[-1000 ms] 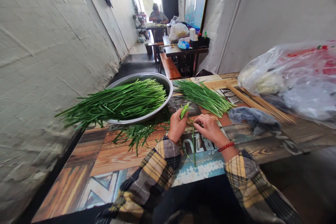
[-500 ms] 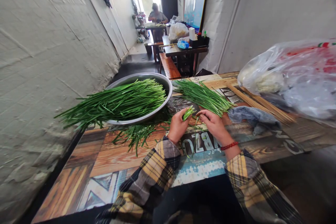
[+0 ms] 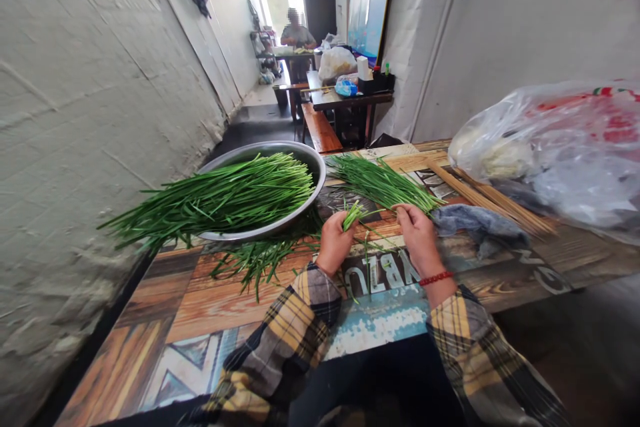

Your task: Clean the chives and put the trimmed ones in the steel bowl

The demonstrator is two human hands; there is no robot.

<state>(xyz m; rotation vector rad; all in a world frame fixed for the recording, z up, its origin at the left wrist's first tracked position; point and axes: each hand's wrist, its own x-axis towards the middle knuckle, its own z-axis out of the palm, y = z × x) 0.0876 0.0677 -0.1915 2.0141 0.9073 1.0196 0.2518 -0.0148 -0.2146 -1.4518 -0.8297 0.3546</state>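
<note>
My left hand (image 3: 337, 242) is closed around a small bunch of green garlic chives (image 3: 353, 215), their pale cut ends poking out past the thumb. With thumb and finger pinched, my right hand (image 3: 419, 240) holds the end of a thin stalk that stretches across from that bunch. A metal basin (image 3: 321, 181) on the left bears a big heap of chives (image 3: 250, 190), whose leaves hang over its rim. Behind my hands lies another pile of chives (image 3: 383, 180) on the table. Loose trimmed leaves (image 3: 257, 260) are scattered below the basin.
A grey cloth (image 3: 475, 221) and several wooden sticks (image 3: 493, 199) lie on the patterned table (image 3: 220, 303) at right, beside a clear plastic bag (image 3: 565, 147). Farther back stand a second table (image 3: 345, 99), a bench (image 3: 321, 128) and a person (image 3: 297, 33). A wall runs along the left.
My right hand has moved right, away from my left hand, drawing a thin stalk out from the bunch. The left hand keeps its grip. The view has shifted slightly.
</note>
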